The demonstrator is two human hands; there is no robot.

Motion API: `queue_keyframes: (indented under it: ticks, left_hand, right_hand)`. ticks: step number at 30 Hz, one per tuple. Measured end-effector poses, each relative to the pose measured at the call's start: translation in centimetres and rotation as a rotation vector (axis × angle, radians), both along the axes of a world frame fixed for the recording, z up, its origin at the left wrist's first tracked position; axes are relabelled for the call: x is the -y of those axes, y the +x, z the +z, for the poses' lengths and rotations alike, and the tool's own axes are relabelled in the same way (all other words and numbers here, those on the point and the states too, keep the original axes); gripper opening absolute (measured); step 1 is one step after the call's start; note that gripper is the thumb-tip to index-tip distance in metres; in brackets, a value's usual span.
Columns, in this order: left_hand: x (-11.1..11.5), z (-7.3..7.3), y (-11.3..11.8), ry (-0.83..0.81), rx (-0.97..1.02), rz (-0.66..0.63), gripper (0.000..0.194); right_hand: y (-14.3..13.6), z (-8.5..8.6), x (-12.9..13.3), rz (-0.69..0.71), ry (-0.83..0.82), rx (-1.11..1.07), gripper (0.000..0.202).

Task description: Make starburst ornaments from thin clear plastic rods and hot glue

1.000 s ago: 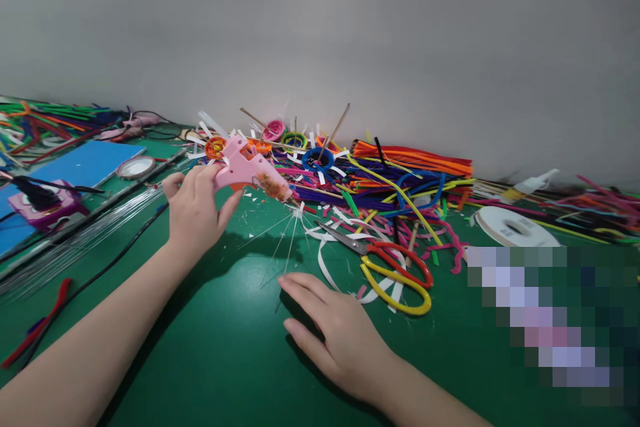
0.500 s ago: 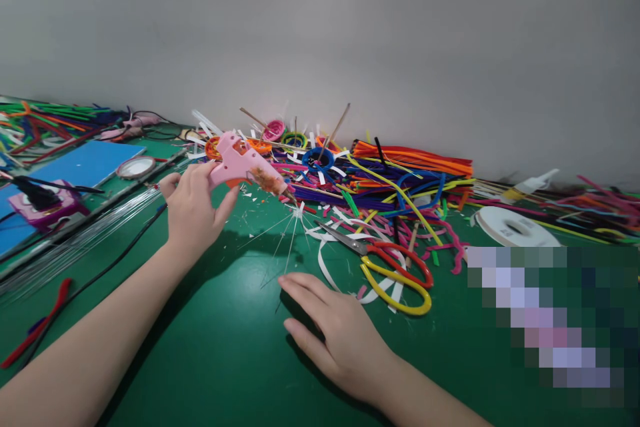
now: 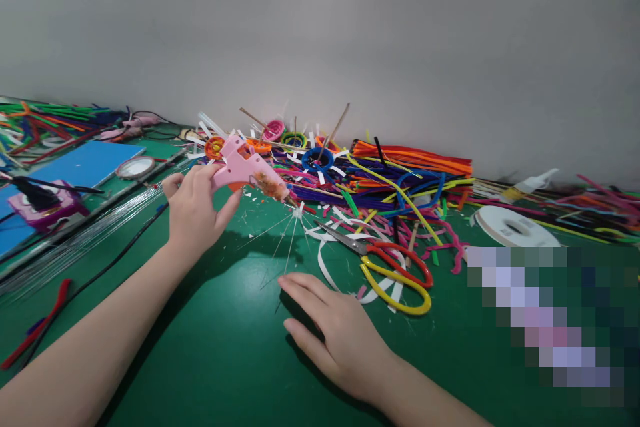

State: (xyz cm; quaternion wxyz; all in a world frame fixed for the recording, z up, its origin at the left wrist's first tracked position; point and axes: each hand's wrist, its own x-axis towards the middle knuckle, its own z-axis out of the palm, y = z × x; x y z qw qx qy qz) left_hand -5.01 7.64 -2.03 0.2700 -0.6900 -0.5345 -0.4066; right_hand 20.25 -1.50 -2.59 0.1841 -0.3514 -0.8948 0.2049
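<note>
My left hand [image 3: 195, 207] grips a pink hot glue gun [image 3: 247, 167] by its handle. Brownish residue coats the front of the gun, and its nozzle points down to the right. Just under the nozzle is a small whitish tuft [image 3: 298, 211] from which several thin clear strands or wires fan out over the table. My right hand [image 3: 337, 337] lies low over the green table, fingers stretched and thumb apart. Its fingertips are beside the strand ends; I cannot tell whether they touch. Scissors [image 3: 395, 267] with red and yellow handles lie to the right, over white strips [image 3: 327, 267].
Behind the hands spreads a heap of coloured pipe cleaners [image 3: 410, 167] with small coiled cups, one of them blue [image 3: 318, 160]. A white spool [image 3: 515, 227] and a glue bottle [image 3: 530, 185] lie at right. At left are a purple power socket [image 3: 47, 207], a blue board [image 3: 75, 163] and a black cord [image 3: 115, 263].
My left hand and the glue gun have shifted very slightly right and down. My right hand and the strands look unmoved.
</note>
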Motion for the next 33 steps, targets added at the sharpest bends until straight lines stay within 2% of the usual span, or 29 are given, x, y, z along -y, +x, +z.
queue_keyframes:
  ticks: [14, 26, 33]
  left_hand:
    - [0.0, -0.02, 0.14, -0.018, 0.053, -0.03, 0.036]
    - [-0.03, -0.08, 0.03, -0.012, 0.022, 0.002, 0.035]
    - [0.03, -0.1, 0.08, -0.058, 0.087, -0.04, 0.039]
  right_hand:
    - [-0.04, -0.13, -0.09, -0.001, -0.002, -0.007, 0.044]
    - [-0.05, 0.0, -0.05, -0.002, -0.023, -0.014, 0.044]
    - [-0.09, 0.15, -0.01, 0.0, -0.025, 0.003, 0.044]
